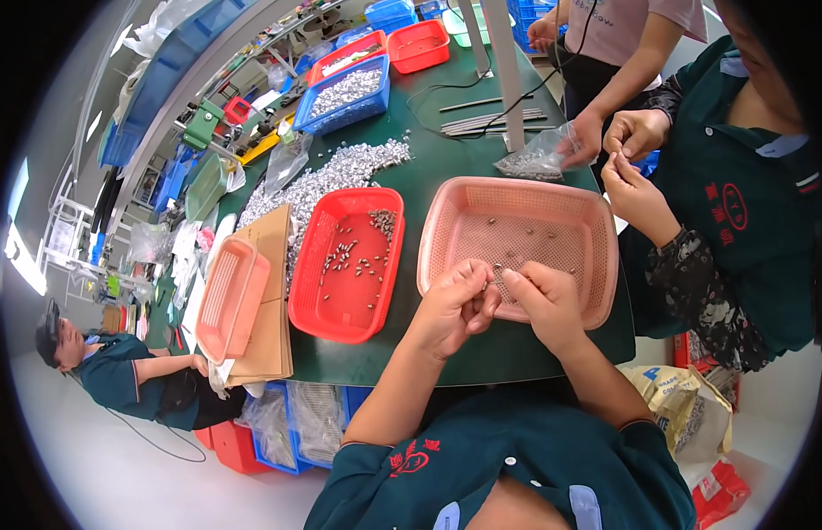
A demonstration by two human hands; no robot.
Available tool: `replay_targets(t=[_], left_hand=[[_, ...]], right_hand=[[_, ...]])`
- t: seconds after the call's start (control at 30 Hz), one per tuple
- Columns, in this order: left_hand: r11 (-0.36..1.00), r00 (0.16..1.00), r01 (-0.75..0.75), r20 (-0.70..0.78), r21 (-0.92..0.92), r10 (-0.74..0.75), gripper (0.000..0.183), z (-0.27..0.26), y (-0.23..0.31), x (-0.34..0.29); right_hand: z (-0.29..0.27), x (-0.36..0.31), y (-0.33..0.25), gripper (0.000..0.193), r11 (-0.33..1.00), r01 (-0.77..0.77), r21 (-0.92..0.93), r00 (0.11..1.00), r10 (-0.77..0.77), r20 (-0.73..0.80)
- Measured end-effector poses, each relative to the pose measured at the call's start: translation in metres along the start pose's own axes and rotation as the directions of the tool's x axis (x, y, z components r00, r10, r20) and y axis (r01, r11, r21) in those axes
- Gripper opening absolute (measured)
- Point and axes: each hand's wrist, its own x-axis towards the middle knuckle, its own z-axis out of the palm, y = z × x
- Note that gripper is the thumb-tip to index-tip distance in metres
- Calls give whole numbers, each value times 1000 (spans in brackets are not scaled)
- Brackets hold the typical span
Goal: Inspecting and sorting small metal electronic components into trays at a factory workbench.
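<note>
My left hand (458,305) and my right hand (547,305) meet over the near side of a pink mesh basket (432,221). Both are closed, thumb against fingers, their tips almost touching. Whatever they pinch is too small to make out. A few small metal pieces (529,232) lie scattered on the basket's floor. Left of my hands stands a red tray (345,329), where more small metal pieces (343,253) are spread out and heaped in the far right corner.
A large pile of silvery parts (340,172) covers the table's (429,132) left part. Beyond stand a blue bin (345,93) and red trays (418,46). Cardboard (271,331) with a second pink basket (218,331) lies left. Co-workers' hands (636,159) and a plastic bag (539,159) are right.
</note>
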Motion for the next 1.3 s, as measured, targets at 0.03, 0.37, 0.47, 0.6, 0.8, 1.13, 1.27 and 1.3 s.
replay_targets(t=[0.03, 0.37, 0.47, 0.6, 0.8, 1.13, 1.27, 1.3], left_hand=[[1000, 1000, 7, 10, 5, -7, 17, 1, 0, 0], [999, 1000, 6, -3, 47, -6, 16, 3, 2, -1], [997, 1000, -8, 4, 76, 8, 17, 2, 2, 0], [996, 999, -17, 35, 89, 14, 18, 1, 2, 1], [995, 997, -36, 69, 91, 30, 17, -1, 0, 2], [963, 992, -84, 108, 255, 58, 20, 0, 1, 2], [928, 996, -83, 12, 362, 84, 20, 5, 4, 2], [930, 997, -76, 1, 360, 81, 20, 3, 4, 3]], right_hand=[[0, 0, 1, 22, 1000, -3, 2, 1000, 3, 3], [-5, 3, -7, 23, 992, -102, 68, 985, 91, 149], [-5, 3, -11, 22, 976, -154, 151, 979, 130, 160], [-7, 3, -5, 23, 981, -142, 132, 982, 123, 141], [-6, 2, -10, 27, 937, -242, 251, 960, 195, 200], [-7, 0, -2, 28, 998, -33, 50, 985, 25, 169], [-11, 3, -13, 26, 1000, -16, -23, 980, 20, 200], [-11, 3, -15, 26, 999, -26, -18, 978, 29, 206]])
